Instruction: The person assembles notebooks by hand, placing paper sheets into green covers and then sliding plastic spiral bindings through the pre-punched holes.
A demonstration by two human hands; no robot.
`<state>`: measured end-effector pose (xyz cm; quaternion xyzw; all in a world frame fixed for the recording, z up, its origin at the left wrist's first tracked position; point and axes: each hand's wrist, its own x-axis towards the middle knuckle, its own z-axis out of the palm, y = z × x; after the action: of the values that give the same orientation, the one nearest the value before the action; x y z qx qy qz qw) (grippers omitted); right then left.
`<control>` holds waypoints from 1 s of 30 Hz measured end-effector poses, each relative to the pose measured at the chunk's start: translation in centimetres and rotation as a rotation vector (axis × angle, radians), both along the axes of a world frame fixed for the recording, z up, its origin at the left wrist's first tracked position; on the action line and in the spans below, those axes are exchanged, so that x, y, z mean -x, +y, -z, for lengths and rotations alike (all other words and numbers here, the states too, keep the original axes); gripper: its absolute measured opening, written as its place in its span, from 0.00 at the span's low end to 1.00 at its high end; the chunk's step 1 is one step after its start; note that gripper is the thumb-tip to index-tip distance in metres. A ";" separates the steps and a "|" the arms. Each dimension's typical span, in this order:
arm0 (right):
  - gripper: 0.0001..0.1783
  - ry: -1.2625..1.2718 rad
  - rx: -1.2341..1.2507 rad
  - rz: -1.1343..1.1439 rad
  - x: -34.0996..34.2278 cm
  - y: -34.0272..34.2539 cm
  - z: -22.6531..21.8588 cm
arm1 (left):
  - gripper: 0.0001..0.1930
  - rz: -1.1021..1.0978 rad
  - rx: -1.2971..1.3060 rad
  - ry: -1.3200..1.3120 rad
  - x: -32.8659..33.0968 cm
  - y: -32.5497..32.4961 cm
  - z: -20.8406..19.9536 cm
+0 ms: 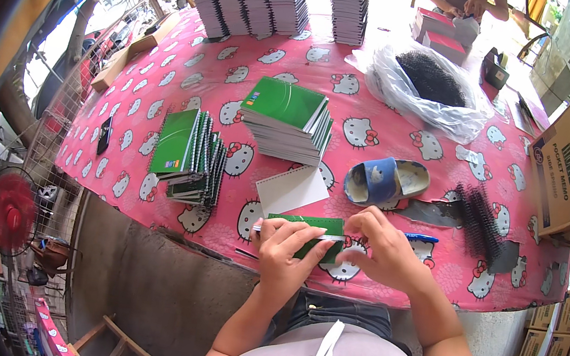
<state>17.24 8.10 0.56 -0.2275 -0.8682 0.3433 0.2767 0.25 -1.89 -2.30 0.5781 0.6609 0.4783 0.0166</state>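
Fingers of the left hand lie bent and slightly parted across a green notebook, holding it near the front edge of the table, with the thumb reaching toward its right side. Right-hand fingers are half curled, the thumb well apart from them; the right hand hovers at the notebook's right end, and whether its fingertips touch the cover I cannot tell. Small holes run along the notebook's far edge. Just beyond it lies a white sheet, and behind that stands a stack of green notebooks. Farther left sits a pile of spiral-bound notebooks. Beyond the right hand rests a blue slipper; a blue pen lies just beside that hand, with black coils farther right.
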 end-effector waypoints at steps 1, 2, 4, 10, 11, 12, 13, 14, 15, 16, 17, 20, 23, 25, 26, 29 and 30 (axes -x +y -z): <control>0.18 -0.019 -0.037 -0.009 -0.1 0.1 0.6 | 0.11 -0.002 0.008 0.027 0.1 -0.1 0.0; 0.18 -0.039 -0.074 -0.016 -0.2 0.3 1.0 | 0.12 -0.001 0.015 0.053 0.2 -0.1 -0.1; 0.17 -0.041 -0.128 0.020 -0.1 -0.1 1.2 | 0.13 0.002 0.020 0.084 0.3 -0.2 0.0; 0.14 -0.079 -0.271 0.059 0.9 -0.6 0.3 | 0.17 0.024 -0.030 0.097 0.2 -0.4 -0.1; 0.14 -0.085 -0.264 0.088 1.1 -0.8 -0.1 | 0.17 0.021 -0.031 0.100 0.2 -0.3 -0.1; 0.13 -0.090 -0.256 0.116 1.3 -0.9 -0.4 | 0.17 0.017 -0.033 0.102 0.2 -0.3 -0.1; 0.13 -0.089 -0.272 0.111 1.3 -1.0 -0.3 | 0.17 0.019 -0.031 0.104 0.3 -0.3 -0.1; 0.13 -0.089 -0.284 0.108 1.3 -1.1 -0.3 | 0.17 0.022 -0.026 0.107 0.2 -0.4 -0.1; 0.13 -0.088 -0.297 0.105 1.4 -1.2 -0.5 | 0.17 0.026 -0.022 0.110 0.3 -0.4 -0.1; 0.10 -0.047 -0.288 0.187 1.8 -1.6 -0.9 | 0.17 0.023 -0.023 0.114 0.3 -0.4 -0.1; 0.10 -0.076 -0.325 0.160 1.8 -1.7 -0.7 | 0.17 0.022 -0.026 0.117 0.3 -0.3 -0.1; 0.14 -0.178 -0.380 0.067 1.7 -1.6 0.0 | 0.19 0.025 -0.034 0.088 0.4 -0.4 0.1; 0.19 -0.240 -0.186 0.192 -0.3 2.6 -0.4 | 0.19 -0.012 -0.011 0.053 0.1 -0.9 -0.2; 0.24 -0.358 -0.395 0.351 -2.2 7.7 -0.5 | 0.19 -0.025 -0.031 0.082 0.4 -1.0 -0.1; 0.26 -0.370 -0.424 0.318 -3.7 9.0 1.1 | 0.19 -0.003 -0.074 0.116 0.4 -0.7 0.0; 0.29 -0.438 -0.431 0.258 -6.1 12.5 4.8 | 0.18 0.050 -0.118 0.127 0.4 0.1 0.1; 0.23 -0.542 -0.383 0.328 -5.7 12.5 5.1 | 0.18 0.038 -0.109 0.114 0.3 0.1 0.0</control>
<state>22.99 20.58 -4.56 -0.3902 -0.9106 0.0530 0.1257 -0.07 -1.80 -2.29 0.6167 0.6228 0.4795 -0.0437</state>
